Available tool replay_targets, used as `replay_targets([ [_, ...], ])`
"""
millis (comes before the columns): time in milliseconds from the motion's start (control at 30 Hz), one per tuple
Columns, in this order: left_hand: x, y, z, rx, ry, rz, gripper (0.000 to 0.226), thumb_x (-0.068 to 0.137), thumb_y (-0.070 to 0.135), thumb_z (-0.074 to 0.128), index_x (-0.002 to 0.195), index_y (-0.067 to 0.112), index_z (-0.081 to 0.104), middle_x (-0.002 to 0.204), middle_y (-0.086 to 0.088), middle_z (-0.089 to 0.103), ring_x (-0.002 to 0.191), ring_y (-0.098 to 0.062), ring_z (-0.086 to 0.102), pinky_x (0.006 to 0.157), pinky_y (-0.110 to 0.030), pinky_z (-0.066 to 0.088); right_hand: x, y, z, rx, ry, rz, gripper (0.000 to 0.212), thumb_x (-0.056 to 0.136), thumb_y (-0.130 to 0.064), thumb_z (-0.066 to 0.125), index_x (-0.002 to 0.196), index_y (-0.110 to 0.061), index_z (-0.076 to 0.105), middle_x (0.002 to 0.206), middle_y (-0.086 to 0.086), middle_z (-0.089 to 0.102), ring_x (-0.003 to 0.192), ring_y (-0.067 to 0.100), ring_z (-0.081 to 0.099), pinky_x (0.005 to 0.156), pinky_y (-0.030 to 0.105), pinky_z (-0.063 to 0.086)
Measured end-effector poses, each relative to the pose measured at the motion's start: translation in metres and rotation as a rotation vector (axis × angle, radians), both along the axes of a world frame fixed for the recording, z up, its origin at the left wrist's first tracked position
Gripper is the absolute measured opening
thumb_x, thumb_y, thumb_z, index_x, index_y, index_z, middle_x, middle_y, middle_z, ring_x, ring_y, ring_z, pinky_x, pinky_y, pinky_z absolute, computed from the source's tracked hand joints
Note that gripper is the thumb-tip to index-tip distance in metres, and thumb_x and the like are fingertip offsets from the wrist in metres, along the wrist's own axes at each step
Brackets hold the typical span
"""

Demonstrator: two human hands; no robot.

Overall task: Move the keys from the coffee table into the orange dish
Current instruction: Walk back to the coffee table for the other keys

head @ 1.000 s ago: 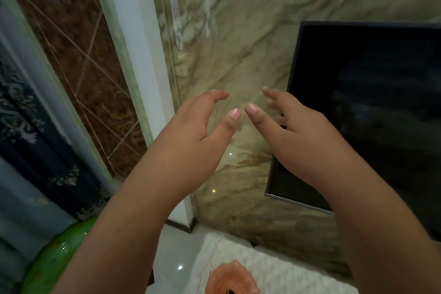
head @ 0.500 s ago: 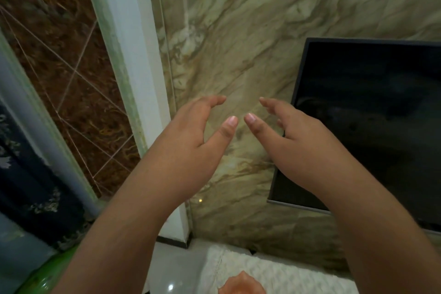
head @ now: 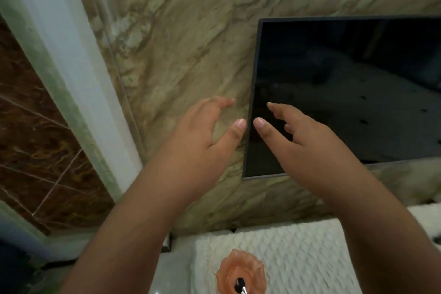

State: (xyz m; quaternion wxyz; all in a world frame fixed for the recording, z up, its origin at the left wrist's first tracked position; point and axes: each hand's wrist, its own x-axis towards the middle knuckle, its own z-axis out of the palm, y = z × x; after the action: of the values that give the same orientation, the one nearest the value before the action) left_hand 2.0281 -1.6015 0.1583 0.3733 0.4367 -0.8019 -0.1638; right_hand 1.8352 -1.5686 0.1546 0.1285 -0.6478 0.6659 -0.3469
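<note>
The orange dish [head: 241, 270], with a wavy rim, sits at the bottom edge of the view on a white textured cloth [head: 298, 253]. A small dark key piece with a metal tip [head: 239, 284] lies inside the dish. My left hand [head: 205, 133] and my right hand [head: 298, 136] are raised side by side in front of the marble wall, well above the dish. Both hands hold nothing, fingers spread and curved, thumbs nearly touching.
A dark flat screen [head: 346, 93] hangs on the marble wall [head: 179, 43] at the right. A white pillar [head: 62, 59] and brown tiled wall [head: 35, 138] stand at the left. Glossy grey surface [head: 171, 272] lies left of the cloth.
The view has swung right and down: the screen and the dish show more, and the keys in the dish come into sight. Both hands keep the same raised, open pose.
</note>
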Motion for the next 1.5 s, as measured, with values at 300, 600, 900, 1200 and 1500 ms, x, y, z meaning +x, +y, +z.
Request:
replay_targets([
  [300,-0.143,0.027,-0.021,0.060,-0.122,-0.360,0.057,0.085,0.071,0.031,0.138,0.048,0.035,0.143,0.025,0.035,0.127,0.005,0.034,0.100,-0.027,0.036,-0.128,0.109,-0.028,0.057,-0.023,-0.468,0.069,0.082,-0.078,0.037,0.144,-0.048,0.031,0.143,-0.011,0.049,0.110,0.008,0.053,0.079,0.031,0.039],
  [600,-0.323,0.125,-0.034,0.147,-0.173,-0.729,0.049,0.088,0.064,0.040,0.136,0.053,0.033,0.142,0.026,0.033,0.115,0.008,0.035,0.089,-0.025,0.034,-0.263,0.272,-0.044,0.099,-0.077,-0.906,0.068,0.079,-0.077,0.042,0.141,-0.049,0.035,0.143,-0.015,0.049,0.116,0.010,0.054,0.091,0.037,0.044],
  [900,-0.471,0.224,-0.059,0.138,-0.204,-1.055,0.046,0.086,0.072,0.035,0.131,0.062,0.029,0.115,0.046,0.029,0.098,0.037,0.023,0.068,-0.006,0.024,-0.348,0.406,-0.064,0.146,-0.055,-1.205,0.066,0.080,-0.078,0.039,0.140,-0.052,0.030,0.139,-0.017,0.050,0.105,0.001,0.050,0.081,0.029,0.040],
  [1200,-0.570,0.281,-0.081,0.206,-0.299,-1.267,0.050,0.087,0.067,0.038,0.135,0.055,0.034,0.141,0.031,0.032,0.124,0.006,0.033,0.096,-0.026,0.036,-0.391,0.471,-0.091,0.204,-0.164,-1.405,0.068,0.081,-0.079,0.035,0.143,-0.051,0.025,0.143,-0.019,0.045,0.097,-0.004,0.046,0.084,0.029,0.038],
  [1500,-0.688,0.272,-0.102,0.204,-0.360,-1.422,0.054,0.086,0.068,0.037,0.138,0.052,0.032,0.145,0.027,0.035,0.129,0.001,0.035,0.103,-0.044,0.041,-0.472,0.464,-0.110,0.276,-0.228,-1.508,0.070,0.085,-0.073,0.040,0.147,-0.044,0.024,0.147,-0.013,0.043,0.122,0.008,0.048,0.089,0.028,0.038],
])
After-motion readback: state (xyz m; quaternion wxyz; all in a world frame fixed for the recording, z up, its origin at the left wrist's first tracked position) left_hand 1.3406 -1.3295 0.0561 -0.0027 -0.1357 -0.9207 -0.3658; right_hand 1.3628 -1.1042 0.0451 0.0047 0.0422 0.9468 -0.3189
